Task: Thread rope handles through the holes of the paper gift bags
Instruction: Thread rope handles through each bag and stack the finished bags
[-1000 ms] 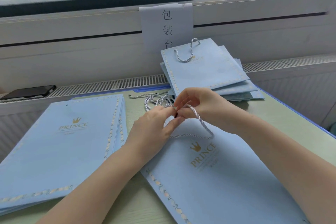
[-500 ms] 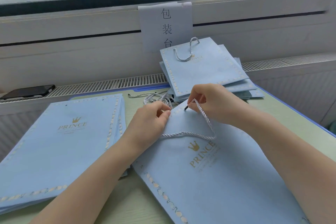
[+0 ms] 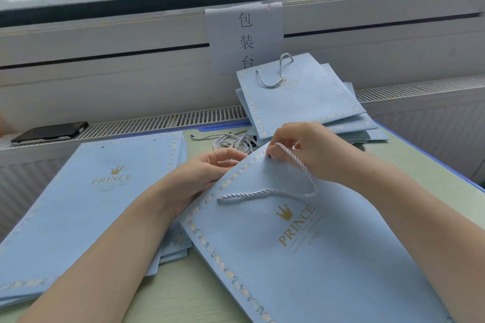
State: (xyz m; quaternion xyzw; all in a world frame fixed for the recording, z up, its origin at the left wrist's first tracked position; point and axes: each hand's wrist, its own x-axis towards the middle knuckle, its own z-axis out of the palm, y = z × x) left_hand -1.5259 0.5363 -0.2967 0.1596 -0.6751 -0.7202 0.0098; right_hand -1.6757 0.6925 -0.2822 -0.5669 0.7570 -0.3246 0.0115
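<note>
Rope [image 3: 265,193] lies looped across the top of the light-blue gift bag [image 3: 328,257], which sits flat and slanted on the green surface [image 3: 189,294], front and centre. One end already looks fed in near the bag's left edge; the other rises to the right hand [image 3: 304,151], which pinches it just behind the dark tip, right at the hole [image 3: 269,156]. The left hand [image 3: 207,173] curls round the bag's top corner, fingers tucked under the edge. Best play here, I'd say: keep that corner pinned, aim the stiff tip straight down through the hole, don't let the twist fray. Beside it on the left waits a stack of unthreaded bags [image 3: 86,204]; spare ropes [image 3: 231,140] lie just behind, finished bags [image 3: 301,97] beyond them.
</note>
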